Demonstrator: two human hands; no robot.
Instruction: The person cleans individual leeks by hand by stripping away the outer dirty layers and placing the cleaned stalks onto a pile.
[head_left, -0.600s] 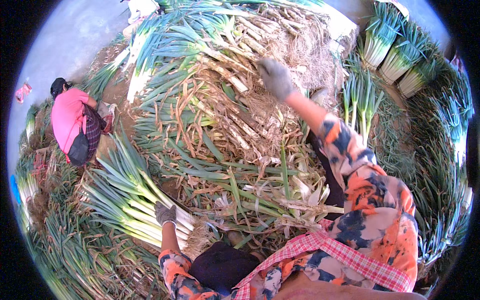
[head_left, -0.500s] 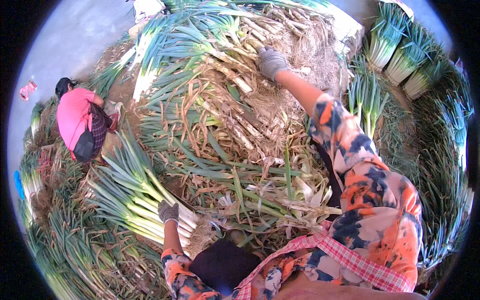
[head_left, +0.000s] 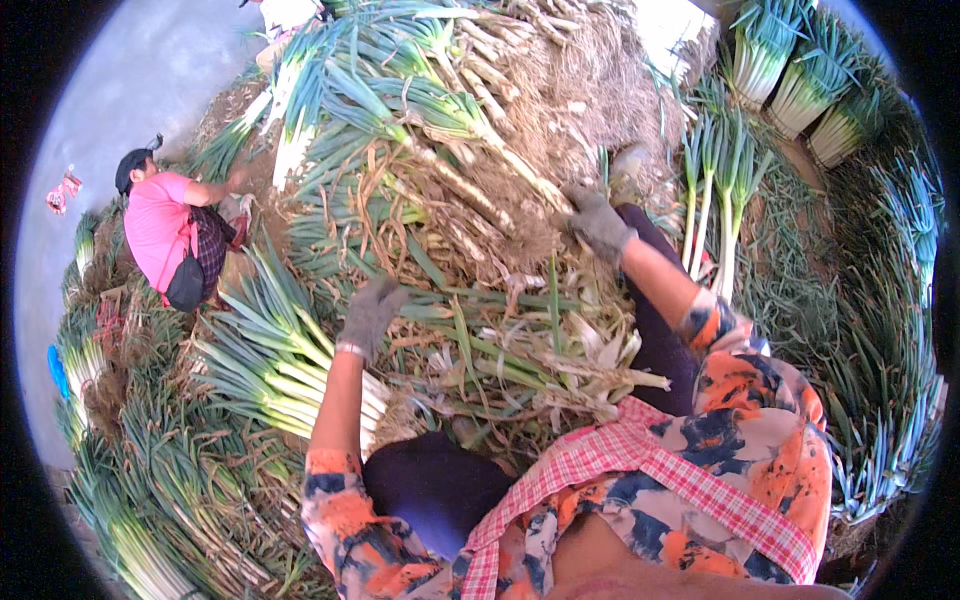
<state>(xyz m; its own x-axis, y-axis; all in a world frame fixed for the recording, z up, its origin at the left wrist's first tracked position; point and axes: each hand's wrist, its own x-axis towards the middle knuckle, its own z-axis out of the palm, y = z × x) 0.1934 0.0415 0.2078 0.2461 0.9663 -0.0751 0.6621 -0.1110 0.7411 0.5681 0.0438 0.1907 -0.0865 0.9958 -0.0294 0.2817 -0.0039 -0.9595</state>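
I sit before a big heap of untrimmed leeks (head_left: 420, 110) with earthy roots and dry husks. My right hand (head_left: 598, 222), in a grey glove, is closed around the root end of one long leek stalk (head_left: 500, 160) that runs up and left into the heap. My left hand (head_left: 370, 315), also gloved, hovers with loose fingers over peeled leaves and trimmings (head_left: 500, 350), holding nothing. Just left of it lies a fan of cleaned white-stemmed leeks (head_left: 260, 360).
A person in a pink shirt (head_left: 160, 235) crouches at the left, reaching into the heap. Tied leek bundles (head_left: 790, 70) stand at the upper right. Rows of leeks (head_left: 900, 300) line the right side and the lower left (head_left: 130, 480). Grey floor (head_left: 130, 70) shows at upper left.
My right hand has pulled back from the far side of the heap toward me, dragging a stalk. My left hand has lifted off the cleaned leeks and moved up over the trimmings.
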